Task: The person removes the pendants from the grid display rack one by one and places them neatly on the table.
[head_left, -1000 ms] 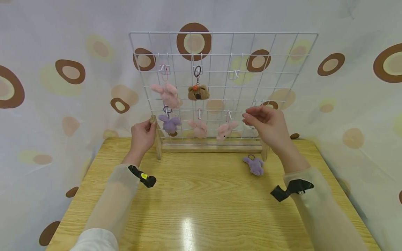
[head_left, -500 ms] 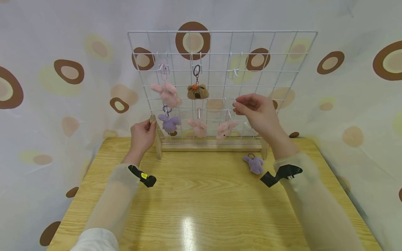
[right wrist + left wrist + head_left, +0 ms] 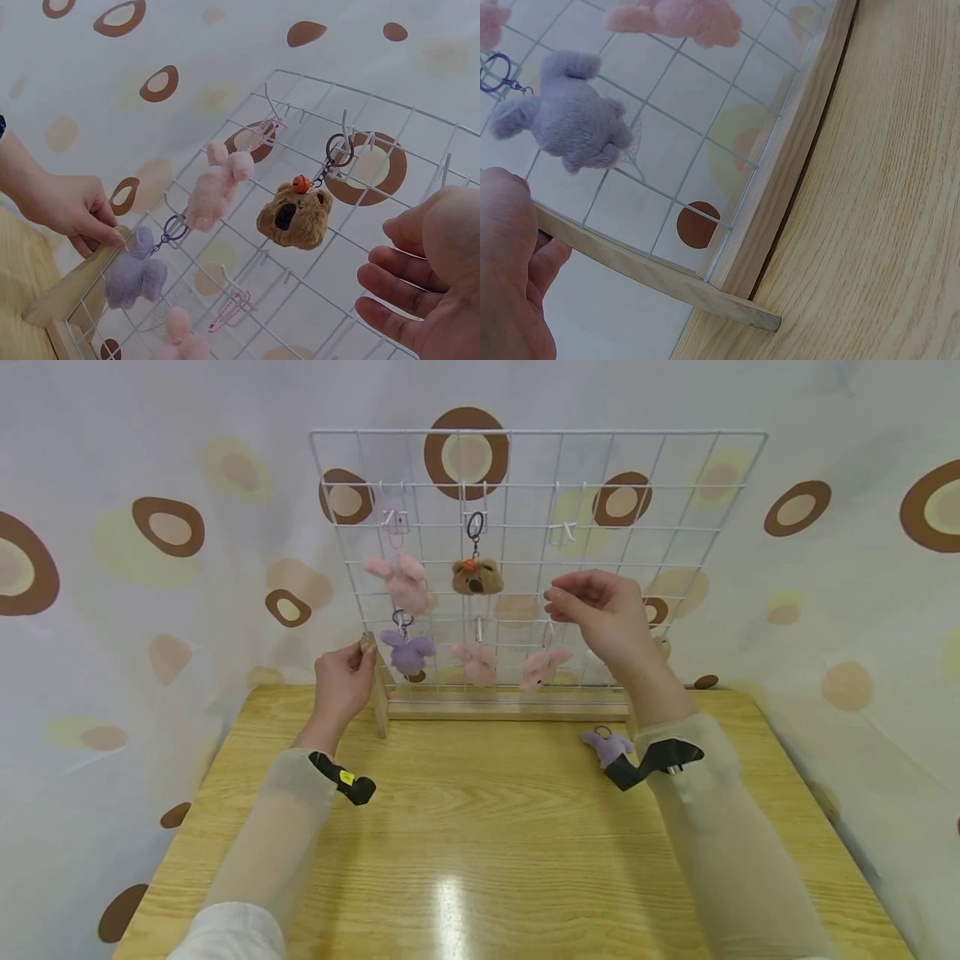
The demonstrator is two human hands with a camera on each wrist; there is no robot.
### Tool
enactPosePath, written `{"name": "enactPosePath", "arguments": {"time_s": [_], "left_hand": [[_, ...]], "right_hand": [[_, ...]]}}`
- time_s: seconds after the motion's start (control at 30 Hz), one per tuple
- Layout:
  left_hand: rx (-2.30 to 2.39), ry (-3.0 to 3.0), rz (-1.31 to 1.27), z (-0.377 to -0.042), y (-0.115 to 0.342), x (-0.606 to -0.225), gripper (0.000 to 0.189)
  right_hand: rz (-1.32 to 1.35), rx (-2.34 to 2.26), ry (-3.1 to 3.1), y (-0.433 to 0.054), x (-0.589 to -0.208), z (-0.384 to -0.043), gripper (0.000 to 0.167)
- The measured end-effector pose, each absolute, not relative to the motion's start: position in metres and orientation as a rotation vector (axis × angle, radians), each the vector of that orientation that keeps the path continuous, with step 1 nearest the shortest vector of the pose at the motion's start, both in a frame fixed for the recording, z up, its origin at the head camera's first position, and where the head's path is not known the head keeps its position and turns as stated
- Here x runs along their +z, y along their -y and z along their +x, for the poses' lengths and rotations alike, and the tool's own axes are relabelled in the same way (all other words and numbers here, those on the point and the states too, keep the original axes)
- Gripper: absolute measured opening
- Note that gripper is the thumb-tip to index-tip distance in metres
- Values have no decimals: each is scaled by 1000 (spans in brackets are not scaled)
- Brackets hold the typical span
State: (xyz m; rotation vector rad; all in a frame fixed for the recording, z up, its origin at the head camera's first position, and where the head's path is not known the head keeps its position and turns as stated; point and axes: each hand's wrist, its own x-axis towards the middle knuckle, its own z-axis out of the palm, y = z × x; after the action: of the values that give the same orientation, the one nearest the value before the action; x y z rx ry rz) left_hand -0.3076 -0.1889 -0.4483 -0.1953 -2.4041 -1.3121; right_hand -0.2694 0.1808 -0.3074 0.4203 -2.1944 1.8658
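Note:
My left hand (image 3: 343,689) grips the top of the wooden side post (image 3: 378,689) of a white wire grid rack (image 3: 600,435). In front of the grid my right hand (image 3: 607,614) is raised with loosely bent fingers; nothing shows between them. Just below its fingertips a pink plush keychain (image 3: 543,668) hangs on a hook. To its left hang another pink plush (image 3: 476,664) and a purple plush keychain (image 3: 407,653). The upper row bears a pink plush (image 3: 405,583) and a brown bear keychain (image 3: 477,577) with an orange bell (image 3: 301,184).
A second purple plush keychain (image 3: 606,743) lies on the wooden table (image 3: 465,810), partly hidden by the right wrist camera (image 3: 652,762). A bare white hook (image 3: 564,532) sits on the upper right of the grid. Behind stands a patterned cloth (image 3: 247,427).
My right hand has moved left and slightly up along the grid, and its wrist camera now covers part of the purple plush on the table. The left hand keeps its grip on the post.

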Motion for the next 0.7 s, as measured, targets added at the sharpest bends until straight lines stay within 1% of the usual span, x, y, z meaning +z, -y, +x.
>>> {"name": "enactPosePath", "arguments": {"time_s": [0.1, 0.43, 0.7], "left_hand": [[-1299, 2408, -201, -307, 189, -447, 33], [-1333, 2410, -179, -309, 191, -448, 34], [-1336, 2419, -165, -309, 189, -447, 34]], "right_hand": [[417, 1899, 2152, -177, -307, -272, 20], [455, 1936, 2128, -157, -303, -276, 26], [469, 1906, 2160, -143, -295, -279, 25]]}}
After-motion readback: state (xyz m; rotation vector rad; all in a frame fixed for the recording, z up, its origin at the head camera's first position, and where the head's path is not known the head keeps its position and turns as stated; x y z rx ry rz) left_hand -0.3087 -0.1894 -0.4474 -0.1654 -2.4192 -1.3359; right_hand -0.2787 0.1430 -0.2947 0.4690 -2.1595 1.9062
